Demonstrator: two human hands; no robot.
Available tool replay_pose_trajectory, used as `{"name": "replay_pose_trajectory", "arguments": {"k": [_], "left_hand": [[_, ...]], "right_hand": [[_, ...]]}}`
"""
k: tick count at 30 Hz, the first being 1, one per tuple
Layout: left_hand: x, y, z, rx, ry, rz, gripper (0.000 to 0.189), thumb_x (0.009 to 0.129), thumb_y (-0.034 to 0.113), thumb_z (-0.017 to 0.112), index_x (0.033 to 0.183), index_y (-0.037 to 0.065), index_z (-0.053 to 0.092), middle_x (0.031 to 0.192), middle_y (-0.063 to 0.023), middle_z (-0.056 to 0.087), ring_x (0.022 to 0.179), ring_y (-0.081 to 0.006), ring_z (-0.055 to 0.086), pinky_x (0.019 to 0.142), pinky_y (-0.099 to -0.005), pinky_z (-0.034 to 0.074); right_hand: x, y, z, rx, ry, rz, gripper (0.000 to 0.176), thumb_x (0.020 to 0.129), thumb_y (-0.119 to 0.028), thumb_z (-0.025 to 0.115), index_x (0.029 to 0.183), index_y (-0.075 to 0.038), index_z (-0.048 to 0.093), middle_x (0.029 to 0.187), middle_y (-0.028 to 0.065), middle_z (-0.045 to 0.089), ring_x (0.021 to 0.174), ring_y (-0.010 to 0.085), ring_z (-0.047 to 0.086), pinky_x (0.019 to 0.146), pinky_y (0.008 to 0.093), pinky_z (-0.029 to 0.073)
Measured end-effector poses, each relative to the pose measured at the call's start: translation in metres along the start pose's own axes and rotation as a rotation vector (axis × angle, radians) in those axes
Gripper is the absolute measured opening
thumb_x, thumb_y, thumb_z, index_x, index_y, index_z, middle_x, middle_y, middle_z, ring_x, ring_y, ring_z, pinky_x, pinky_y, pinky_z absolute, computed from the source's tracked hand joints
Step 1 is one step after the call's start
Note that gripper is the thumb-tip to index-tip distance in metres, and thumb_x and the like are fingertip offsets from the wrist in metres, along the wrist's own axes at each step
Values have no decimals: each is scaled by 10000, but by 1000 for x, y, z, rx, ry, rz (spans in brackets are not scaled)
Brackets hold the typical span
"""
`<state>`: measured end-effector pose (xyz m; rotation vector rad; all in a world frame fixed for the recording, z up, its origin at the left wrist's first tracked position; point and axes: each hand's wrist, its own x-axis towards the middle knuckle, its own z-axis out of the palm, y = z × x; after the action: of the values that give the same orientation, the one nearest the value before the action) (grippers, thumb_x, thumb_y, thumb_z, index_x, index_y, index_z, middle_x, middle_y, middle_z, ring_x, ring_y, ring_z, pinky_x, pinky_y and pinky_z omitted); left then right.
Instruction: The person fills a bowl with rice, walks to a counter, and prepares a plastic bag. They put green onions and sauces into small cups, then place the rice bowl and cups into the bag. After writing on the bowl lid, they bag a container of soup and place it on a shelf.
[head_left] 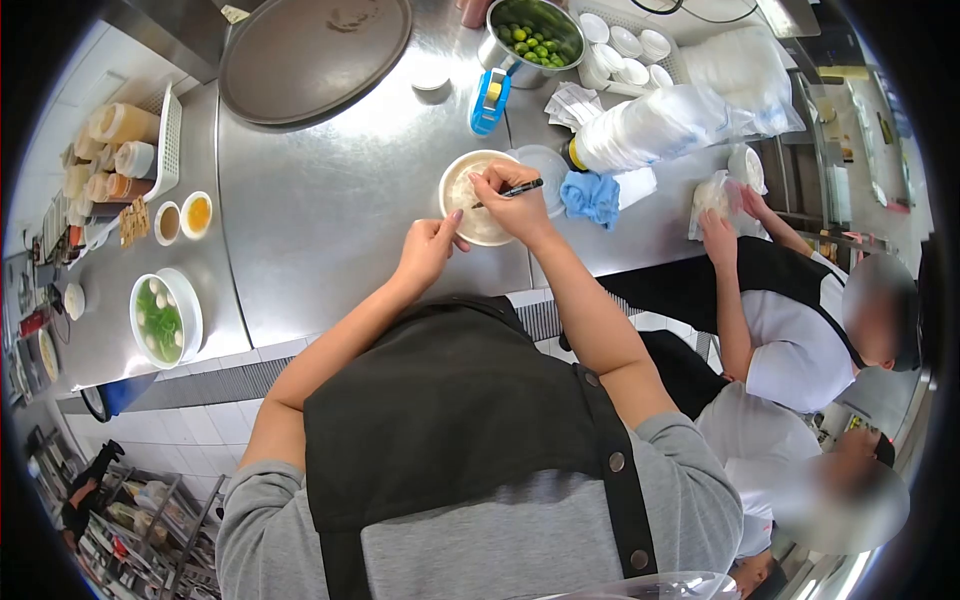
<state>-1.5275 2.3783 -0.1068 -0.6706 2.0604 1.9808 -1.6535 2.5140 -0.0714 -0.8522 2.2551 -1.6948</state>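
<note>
A round white tub (pixel 455 190) with a pale, cloudy top stands on the steel counter in front of me. My right hand (pixel 508 203) is closed around a black pen (pixel 524 187), its tip pointing down-left over the tub. At the tub's lower left edge, my left hand (pixel 430 246) steadies the rim with thumb and fingers. A clear round lid (pixel 543 170) lies just right of the tub, partly behind it, beside a crumpled blue cloth (pixel 590 198). Above them is a blue tape dispenser (pixel 489 103).
Beyond are a large round tray (pixel 312 55) and a pot of green limes (pixel 535 40). Stacked plastic cups (pixel 650 125) lie at right. At left stand a bowl of greens (pixel 160 318) and sauce cups (pixel 197 213). A co-worker (pixel 790 320) handles a plastic bag (pixel 708 200).
</note>
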Motion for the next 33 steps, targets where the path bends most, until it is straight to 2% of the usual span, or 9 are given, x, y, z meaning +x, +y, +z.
{"name": "replay_pose_trajectory", "arguments": {"k": [7,10,13,16,19,22,28,31,33], "left_hand": [[1,0,-1,-4,-9,0,671,1000,532,507,679,-13,731,476,-34,488,466,-103,438,488,-308,364],[1,0,-2,1,-11,-1,669,1000,528,510,673,-14,727,478,-34,490,464,-102,434,485,-308,359],[1,1,-1,-8,-4,4,665,1001,520,513,667,-16,722,481,-34,493,463,-100,428,482,-308,353],[1,1,-1,-18,-9,4,662,1002,512,515,666,-22,717,484,-33,494,464,-97,423,478,-306,346],[1,1,0,-26,-8,-2,659,1004,507,515,670,-24,714,484,-29,488,466,-93,419,475,-300,338],[2,0,-1,-25,-9,-9,654,1006,505,514,674,-22,712,482,-23,478,467,-89,416,473,-296,332],[2,0,-1,-23,-24,-23,650,1007,505,512,679,-19,713,479,-9,456,465,-82,401,468,-293,316],[3,-3,0,-26,-22,-21,650,1008,505,511,682,-20,714,478,-2,443,467,-79,392,468,-293,306],[2,-2,1,-24,-16,-23,649,1009,503,510,683,-20,714,478,1,436,467,-77,385,469,-294,301]], "right_hand": [[1,3,0,-2,-5,32,386,861,-28,704,600,-6,419,578,30,517,553,77,415,518,279,357],[3,10,0,-16,108,-37,373,839,-60,707,583,0,443,535,37,474,496,103,388,488,307,331],[1,4,-1,46,26,32,382,869,-23,691,601,-8,419,572,24,489,545,85,388,517,286,335],[0,6,-2,-7,-7,4,390,872,-20,686,602,-7,405,566,20,473,541,88,380,517,290,324],[2,9,-2,-3,125,-15,395,870,-18,683,600,-4,394,555,20,449,541,91,375,515,290,321],[1,4,-1,-34,32,-8,401,863,-12,682,595,-6,384,549,21,417,542,95,355,515,293,316],[1,6,-1,-16,76,-19,409,851,-6,682,592,-11,366,541,23,384,540,104,323,508,306,293],[3,7,-3,4,164,5,400,851,-11,681,598,-12,371,549,25,395,541,106,326,508,311,289],[1,5,-4,-55,98,-6,395,851,-17,682,603,-13,375,560,23,401,547,103,330,511,310,291]]}}
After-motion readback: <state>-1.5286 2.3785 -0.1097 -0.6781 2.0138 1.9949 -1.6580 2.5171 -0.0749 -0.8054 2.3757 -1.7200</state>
